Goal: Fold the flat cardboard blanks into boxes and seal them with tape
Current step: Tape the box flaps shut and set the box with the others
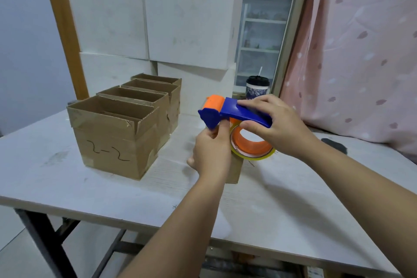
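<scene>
A white table [67, 183] fills the view, with big white boxes [191, 27] stacked at its back and a pink curtain [361, 52] to the right. On the table's left stand four open brown boxes [112, 140] in a row, touching one another, the nearest marked with black scribbles. A smaller brown box [235, 169] sits mid-table, mostly hidden behind the hands. Just above it is the tape dispenser [239, 113] — blue, with an orange roller and a roll of tape [250, 146]. The right hand [277, 126] grips its handle, fingers on top, thumb beneath. The left hand [212, 153] pinches under its front end, fingers curled. A lidded cup [257, 89] stands behind.
</scene>
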A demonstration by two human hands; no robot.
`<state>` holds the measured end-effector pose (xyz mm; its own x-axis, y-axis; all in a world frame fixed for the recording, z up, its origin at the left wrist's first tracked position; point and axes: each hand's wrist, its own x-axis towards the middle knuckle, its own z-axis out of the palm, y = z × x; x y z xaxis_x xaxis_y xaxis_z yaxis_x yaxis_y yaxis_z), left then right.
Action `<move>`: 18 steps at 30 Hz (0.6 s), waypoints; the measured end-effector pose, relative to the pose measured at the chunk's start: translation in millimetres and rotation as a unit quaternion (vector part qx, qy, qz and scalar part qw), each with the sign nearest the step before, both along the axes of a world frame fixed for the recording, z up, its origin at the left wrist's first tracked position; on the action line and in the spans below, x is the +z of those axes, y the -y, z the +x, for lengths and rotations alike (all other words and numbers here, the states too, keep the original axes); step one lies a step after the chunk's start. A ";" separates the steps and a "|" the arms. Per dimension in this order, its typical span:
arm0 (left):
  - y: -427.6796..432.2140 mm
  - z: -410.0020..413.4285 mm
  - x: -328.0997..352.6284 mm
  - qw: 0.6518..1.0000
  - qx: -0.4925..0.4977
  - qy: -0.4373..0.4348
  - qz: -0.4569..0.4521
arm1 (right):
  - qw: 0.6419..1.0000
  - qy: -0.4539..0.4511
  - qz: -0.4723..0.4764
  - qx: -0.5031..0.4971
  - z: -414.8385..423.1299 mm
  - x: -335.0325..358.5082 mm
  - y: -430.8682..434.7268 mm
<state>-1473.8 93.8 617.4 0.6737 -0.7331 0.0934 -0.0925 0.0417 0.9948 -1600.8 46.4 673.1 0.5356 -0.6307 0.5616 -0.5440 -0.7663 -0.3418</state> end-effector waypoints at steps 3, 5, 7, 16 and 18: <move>2.5 2.5 3.9 0.998 0.042 -0.054 -0.015 | 0.999 -0.028 0.003 0.036 1.3 3.5 2.1; 4.1 4.3 3.1 0.994 0.066 -0.088 -0.026 | 0.998 -0.045 -0.003 0.041 3.9 4.7 3.6; 4.9 4.1 1.1 0.989 0.079 -0.121 -0.043 | 0.998 -0.057 -0.007 0.039 6.0 6.4 5.0; 7.8 4.1 4.1 0.981 0.075 -0.170 -0.049 | 0.999 -0.037 -0.023 0.033 10.9 -1.7 6.2; 8.7 6.8 3.8 0.978 0.074 -0.190 -0.038 | 0.999 -0.008 -0.016 0.027 10.1 -6.6 6.0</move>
